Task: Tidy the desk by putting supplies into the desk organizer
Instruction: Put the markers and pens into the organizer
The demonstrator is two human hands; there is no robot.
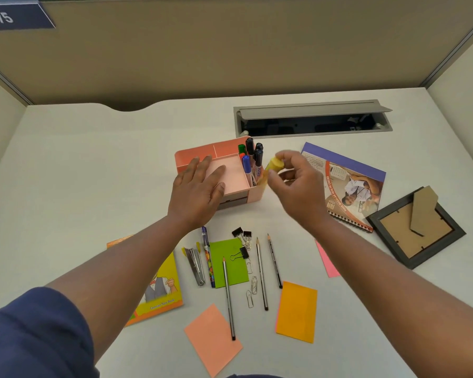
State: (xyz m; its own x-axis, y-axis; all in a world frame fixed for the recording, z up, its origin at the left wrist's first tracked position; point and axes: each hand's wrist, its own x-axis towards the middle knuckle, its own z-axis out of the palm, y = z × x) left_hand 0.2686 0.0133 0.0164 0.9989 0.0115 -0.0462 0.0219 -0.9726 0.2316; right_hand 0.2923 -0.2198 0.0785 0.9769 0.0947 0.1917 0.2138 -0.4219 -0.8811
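A pink desk organizer (194, 156) stands mid-desk with several markers (250, 159) upright in its right compartment. My left hand (200, 186) lies flat, fingers apart, on the organizer's front tray. My right hand (292, 181) pinches a yellow highlighter (273, 165) just right of the marker compartment, tilted toward it. In front lie a stapler (195, 264), a patterned pen (208, 255), three pencils (261, 271), binder clips (242, 236), paper clips (251, 293), and green (236, 268), orange (296, 312), salmon (212, 339) and pink (327, 261) sticky notes.
A spiral calendar (347, 186) and a face-down picture frame (415, 227) lie to the right. A yellow exercise book (161, 290) sits under my left forearm. A grey cable hatch (311, 118) is open behind the organizer. Partition walls enclose the desk.
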